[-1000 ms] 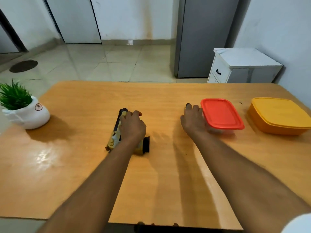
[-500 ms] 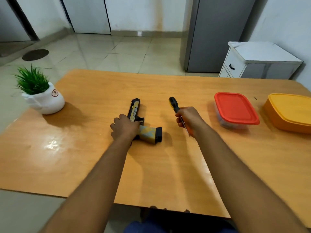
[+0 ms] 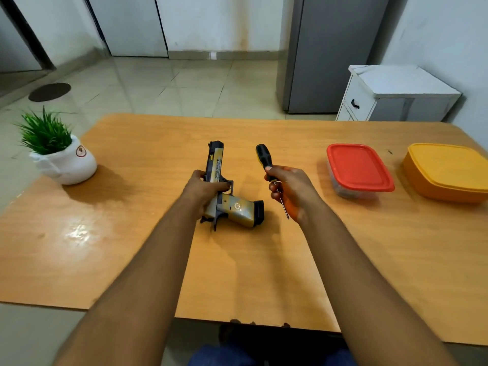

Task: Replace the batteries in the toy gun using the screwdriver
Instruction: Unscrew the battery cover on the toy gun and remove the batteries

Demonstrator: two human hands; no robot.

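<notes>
The left hand (image 3: 204, 190) holds the toy gun (image 3: 227, 188) on the counter (image 3: 132, 233), barrel pointing to 12 o'clock, while the right hand (image 3: 291, 187) at its 3 o'clock grips the screwdriver (image 3: 266, 161), its thin tip aimed toward 6 o'clock.

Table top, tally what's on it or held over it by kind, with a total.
Lidded plastic containers: 2, red-lidded clear one, orange one
Yellow-and-black toy gun: 1
Black-and-yellow-handled screwdriver: 1
White potted green plant: 1
Total: 5
</notes>
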